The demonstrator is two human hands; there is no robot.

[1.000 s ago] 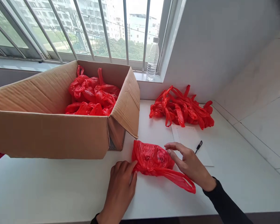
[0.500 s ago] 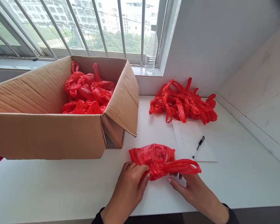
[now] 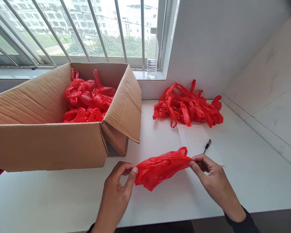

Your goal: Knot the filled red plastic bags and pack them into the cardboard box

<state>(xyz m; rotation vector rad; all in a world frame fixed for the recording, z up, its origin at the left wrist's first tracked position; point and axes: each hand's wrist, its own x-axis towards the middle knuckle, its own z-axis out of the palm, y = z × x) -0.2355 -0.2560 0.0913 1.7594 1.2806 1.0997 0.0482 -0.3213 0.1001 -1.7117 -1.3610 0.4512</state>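
Note:
A red plastic bag (image 3: 162, 168) is stretched between my two hands, above the white table. My left hand (image 3: 120, 184) pinches its left end between thumb and fingers. At the other end, my right hand (image 3: 207, 170) has the bag's right corner pinched in the same way. The bag looks thin and creased, with a fold sticking up near its right side; whether anything is inside I cannot tell. Behind it lies a white sheet of paper (image 3: 192, 140) with small writing, and a black pen (image 3: 208, 144) rests on the sheet, partly hidden by my right hand.
An open cardboard box (image 3: 50, 145) on the left holds several knotted red bags (image 3: 83, 92). Its right flap (image 3: 126, 106) leans outward. A heap of red bags (image 3: 189, 105) lies against the wall. On the sill stands a water bottle (image 3: 152, 55) beside the barred window.
The red bag has gone from lying bunched on the table to being held out at both ends. My left hand has moved left, my right hand up and right. The view has shifted slightly.

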